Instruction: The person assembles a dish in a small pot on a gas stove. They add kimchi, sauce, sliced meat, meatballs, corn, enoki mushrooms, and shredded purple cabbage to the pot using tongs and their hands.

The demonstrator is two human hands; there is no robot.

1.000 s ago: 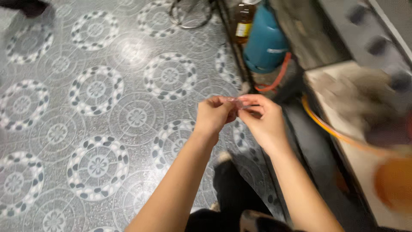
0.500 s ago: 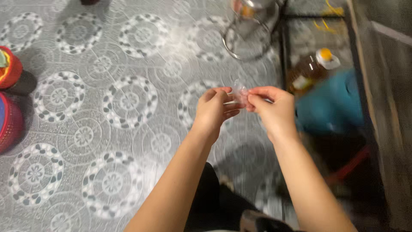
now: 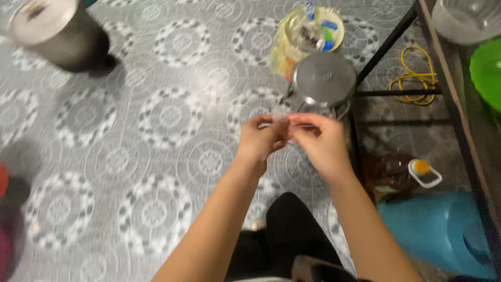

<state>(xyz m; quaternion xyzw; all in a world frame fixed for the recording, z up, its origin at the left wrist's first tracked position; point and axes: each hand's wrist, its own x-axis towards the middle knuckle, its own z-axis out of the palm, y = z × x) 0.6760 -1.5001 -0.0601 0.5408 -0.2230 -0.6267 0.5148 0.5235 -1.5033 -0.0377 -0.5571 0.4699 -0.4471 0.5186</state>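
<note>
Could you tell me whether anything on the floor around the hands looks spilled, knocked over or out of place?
Nothing looks spilled. The one oddity is the oil bottle with a yellow cap, lying on its side against the blue container. The lidded steel pot beyond both hands stands upright.

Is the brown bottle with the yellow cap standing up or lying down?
Lying down. The brown bottle rests on its side on the floor, its yellow cap pointing right, beside the blue container.

Two hands (image 3: 289, 141), two metal pots (image 3: 323, 78), one oil bottle (image 3: 396, 172), one blue canister (image 3: 438, 232), one yellow cord (image 3: 415, 78)
</note>
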